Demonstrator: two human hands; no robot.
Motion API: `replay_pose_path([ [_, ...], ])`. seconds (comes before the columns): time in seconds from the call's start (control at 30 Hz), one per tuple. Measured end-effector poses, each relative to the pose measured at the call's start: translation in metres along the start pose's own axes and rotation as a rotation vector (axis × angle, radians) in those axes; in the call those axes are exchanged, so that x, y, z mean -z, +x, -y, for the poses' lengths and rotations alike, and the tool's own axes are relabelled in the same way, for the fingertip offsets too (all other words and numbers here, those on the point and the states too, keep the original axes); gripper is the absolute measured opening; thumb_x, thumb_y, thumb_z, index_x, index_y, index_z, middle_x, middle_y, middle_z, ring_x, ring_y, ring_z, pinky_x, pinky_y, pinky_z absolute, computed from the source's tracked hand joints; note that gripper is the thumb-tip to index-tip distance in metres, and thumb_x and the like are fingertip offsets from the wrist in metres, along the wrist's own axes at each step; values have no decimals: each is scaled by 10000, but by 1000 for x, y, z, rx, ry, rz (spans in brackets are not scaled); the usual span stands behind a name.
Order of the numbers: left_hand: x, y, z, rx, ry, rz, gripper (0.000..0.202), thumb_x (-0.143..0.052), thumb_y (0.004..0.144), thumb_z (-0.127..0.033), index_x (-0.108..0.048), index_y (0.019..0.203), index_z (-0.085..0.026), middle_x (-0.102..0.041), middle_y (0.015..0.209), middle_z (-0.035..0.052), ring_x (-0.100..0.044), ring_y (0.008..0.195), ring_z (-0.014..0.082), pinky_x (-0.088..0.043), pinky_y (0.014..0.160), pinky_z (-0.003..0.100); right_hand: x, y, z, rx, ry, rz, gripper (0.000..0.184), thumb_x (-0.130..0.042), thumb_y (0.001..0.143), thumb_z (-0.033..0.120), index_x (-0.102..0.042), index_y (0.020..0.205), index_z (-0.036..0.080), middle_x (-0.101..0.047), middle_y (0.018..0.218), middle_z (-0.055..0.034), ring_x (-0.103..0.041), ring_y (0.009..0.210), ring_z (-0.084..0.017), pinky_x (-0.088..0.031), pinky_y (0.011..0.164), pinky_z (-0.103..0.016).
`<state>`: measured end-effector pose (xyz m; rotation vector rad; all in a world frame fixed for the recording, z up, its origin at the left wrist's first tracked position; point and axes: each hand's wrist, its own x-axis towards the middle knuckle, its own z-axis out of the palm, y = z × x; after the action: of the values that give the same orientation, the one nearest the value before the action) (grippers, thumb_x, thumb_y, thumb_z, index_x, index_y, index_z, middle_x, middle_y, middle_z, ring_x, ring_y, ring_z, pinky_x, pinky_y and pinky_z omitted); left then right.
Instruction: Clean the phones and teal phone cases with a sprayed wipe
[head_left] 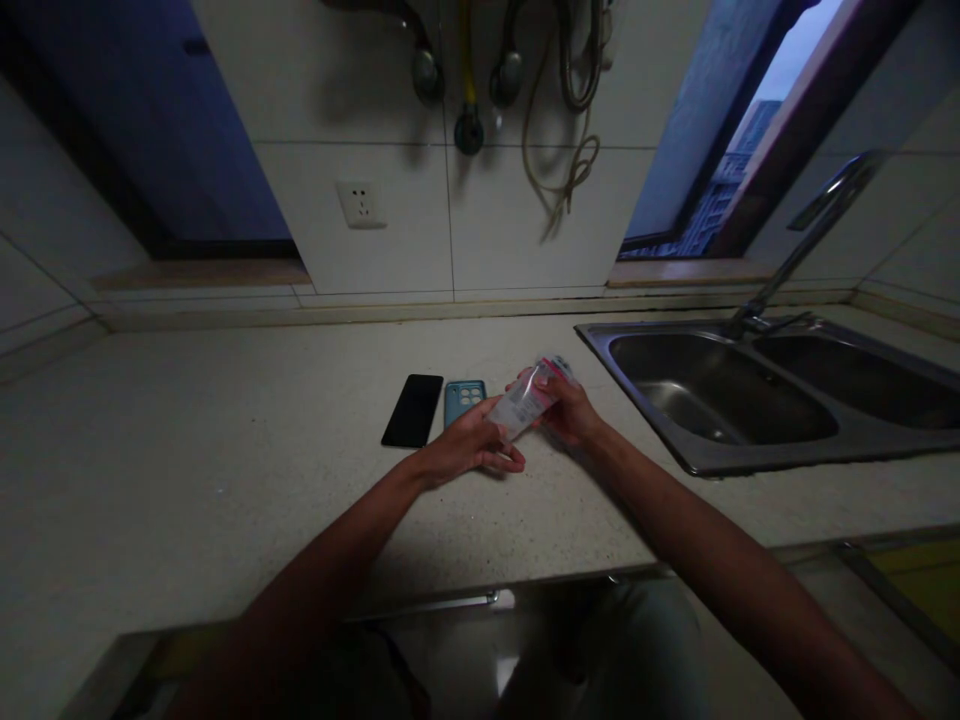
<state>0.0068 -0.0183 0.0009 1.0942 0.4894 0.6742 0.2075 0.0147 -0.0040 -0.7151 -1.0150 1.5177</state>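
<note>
Both my hands hold a clear plastic packet (pixel 517 408) with a pink strip, tilted above the counter. My left hand (pixel 471 442) grips its lower left end between thumb and fingers, the other fingers curled below. At the upper right end, my right hand (pixel 570 408) is closed around the packet near the pink strip. What is inside the packet I cannot make out. Just left of my hands a blue-green phone case (pixel 463 393) lies on the counter, partly covered by my left hand. Beside it lies a black phone (pixel 413 411), dark face up.
The pale countertop (pixel 225 430) runs along the tiled wall. A steel double sink (pixel 675 440) with a tall faucet (pixel 795 250) is on the right. Pipes and a looped cord (pixel 574 175) hang on the wall, near a socket (pixel 362 204). Windows flank the wall.
</note>
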Motion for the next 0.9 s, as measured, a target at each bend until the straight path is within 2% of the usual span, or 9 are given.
replay_pose_path([
  [0.1,-1,-1,-3,42,-15,12,581,-730,779,-228,-493,1307,-182,-674,1138,110,-737,796,174,-611,760,325,-2,-2,3,20,-47,27,366,-832,623,413,-733,879,171,-784,825,-84,-685,569,-181,-500,345,-210],
  [0.17,-1,0,-4,69,-26,9,578,-746,733,-204,-522,1264,-174,-677,1046,79,-736,777,185,-600,658,280,-2,-2,2,24,-70,37,377,-833,613,428,-736,877,178,-786,819,-78,-683,562,-185,-494,343,-216],
  [0.27,0,1,-4,151,-35,-14,536,-760,659,-168,-577,1164,-152,-668,931,55,-704,705,165,-490,460,187,-3,-3,0,9,-109,62,367,-843,601,412,-744,874,187,-790,820,-72,-691,578,-198,-520,382,-244],
  [0.33,-1,1,-4,195,-54,-32,506,-756,614,-133,-604,1097,-144,-669,896,55,-679,674,143,-405,406,150,-3,-4,-2,0,-116,83,356,-847,601,394,-749,876,191,-791,825,-71,-701,602,-209,-546,425,-266],
  [0.4,-2,0,-4,211,-82,-47,498,-746,580,-100,-611,1057,-148,-670,884,53,-664,663,126,-356,397,133,-3,-4,-3,-4,-109,98,353,-842,607,391,-755,887,194,-794,837,-72,-700,600,-209,-542,428,-268],
  [0.63,-7,-1,-5,227,-88,-52,552,-710,525,-61,-583,1052,-161,-653,849,23,-639,645,100,-328,413,121,-4,-6,-3,7,-124,150,352,-823,609,411,-768,877,190,-793,810,-70,-661,529,-184,-479,352,-237],
  [0.8,-1,-2,-6,245,-30,-37,697,-697,513,-58,-523,1173,-201,-656,902,19,-658,667,126,-305,397,128,-7,-10,-1,19,-149,151,311,-833,601,397,-779,853,225,-791,808,-45,-670,556,-185,-525,391,-257],
  [0.9,3,-3,-7,248,-10,-9,787,-709,521,-68,-479,1258,-223,-654,910,16,-661,664,136,-282,389,131,-10,-11,-1,19,-146,146,326,-847,587,401,-778,850,222,-785,798,-44,-670,555,-190,-511,378,-258],
])
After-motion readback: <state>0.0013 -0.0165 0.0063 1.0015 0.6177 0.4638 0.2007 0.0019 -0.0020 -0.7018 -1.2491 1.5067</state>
